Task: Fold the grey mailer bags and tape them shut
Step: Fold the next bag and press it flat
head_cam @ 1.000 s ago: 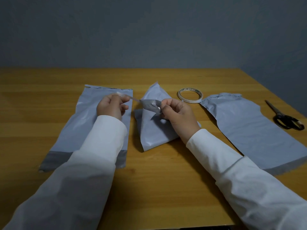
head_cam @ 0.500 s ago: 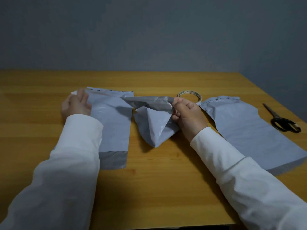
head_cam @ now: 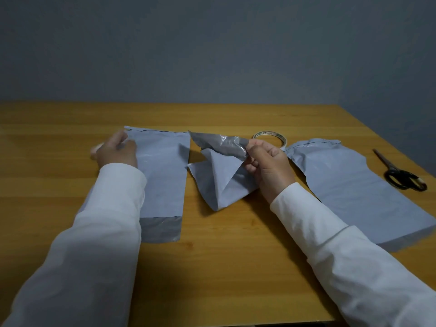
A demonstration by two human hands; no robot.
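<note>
Grey mailer bag (head_cam: 219, 180) in right hand (head_cam: 269, 166)

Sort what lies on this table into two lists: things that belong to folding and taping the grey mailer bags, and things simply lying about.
Belonging to the job:
- folded mailer bag, held by the right hand
- flat mailer bag under the left hand
- right-side mailer bag
- tape roll

Lying about:
- scissors
</note>
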